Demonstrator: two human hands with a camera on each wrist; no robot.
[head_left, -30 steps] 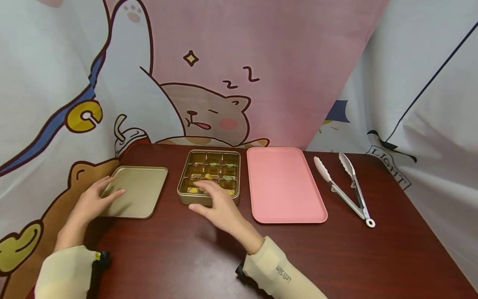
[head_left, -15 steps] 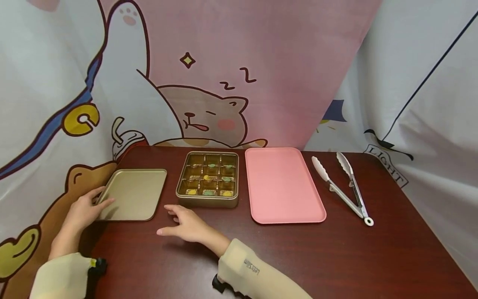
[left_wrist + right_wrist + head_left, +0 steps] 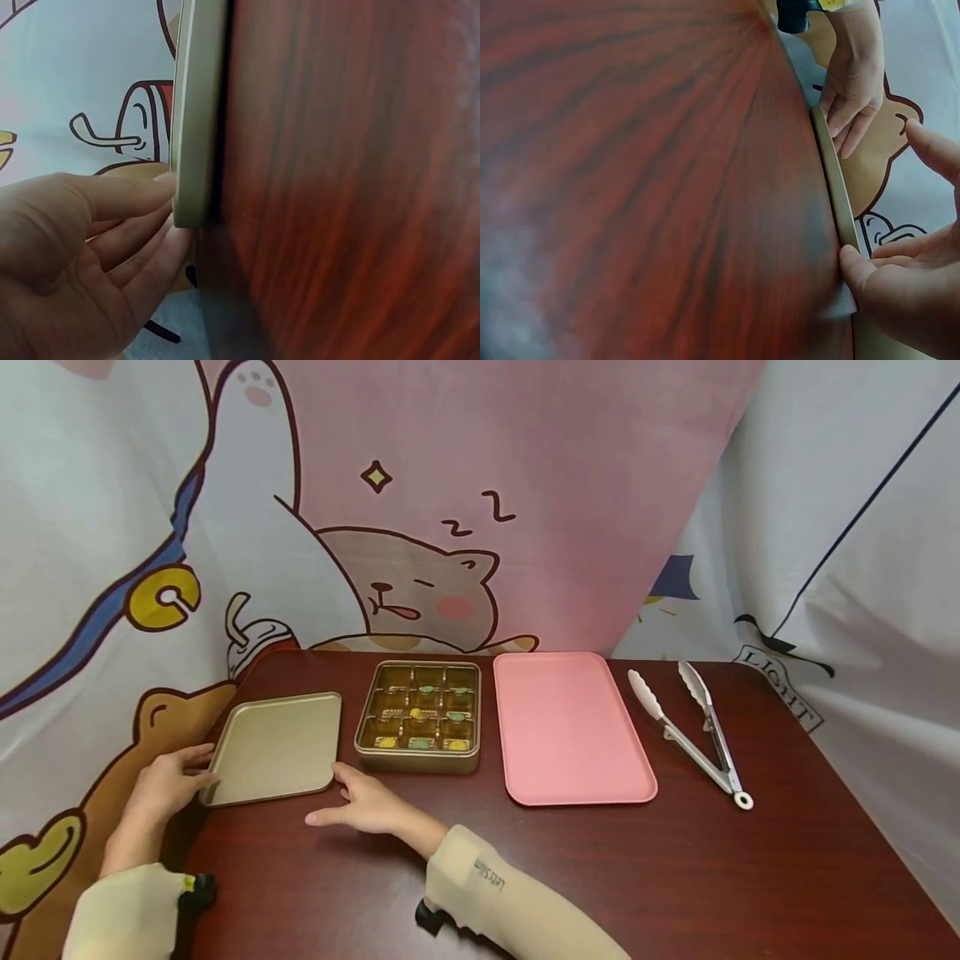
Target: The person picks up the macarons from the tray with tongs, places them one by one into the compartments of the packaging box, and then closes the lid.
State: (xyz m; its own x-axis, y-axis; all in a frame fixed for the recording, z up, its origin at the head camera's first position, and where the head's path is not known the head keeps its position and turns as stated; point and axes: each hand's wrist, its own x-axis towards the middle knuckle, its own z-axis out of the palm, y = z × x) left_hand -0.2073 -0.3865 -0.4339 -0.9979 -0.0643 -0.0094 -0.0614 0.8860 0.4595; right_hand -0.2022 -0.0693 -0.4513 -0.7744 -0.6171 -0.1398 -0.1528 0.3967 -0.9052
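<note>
A gold square tin lid (image 3: 277,747) lies inner side up at the table's left. My left hand (image 3: 161,787) pinches its left edge near the front corner; in the left wrist view the thumb is on the rim (image 3: 196,135), the other fingers beneath. With extended fingers, my right hand (image 3: 367,802) touches the lid's near right corner, its thumb held apart. Between lid and pink tray stands the matching open tin (image 3: 418,763). A divided insert inside has several compartments, with small yellow and green pieces in some of them; their kind is too small to tell.
A pink rectangular tray (image 3: 573,735) lies right of the tin. Farther right rest spread tongs (image 3: 697,743) with white tips. The dark red-brown table (image 3: 675,877) ends against a cartoon-printed cloth (image 3: 585,510) at the back and sides.
My right hand has moved left and down from over the tin to the lid's corner. My left hand has shifted slightly left onto the edge. The lid has turned slightly, its right side farther back.
</note>
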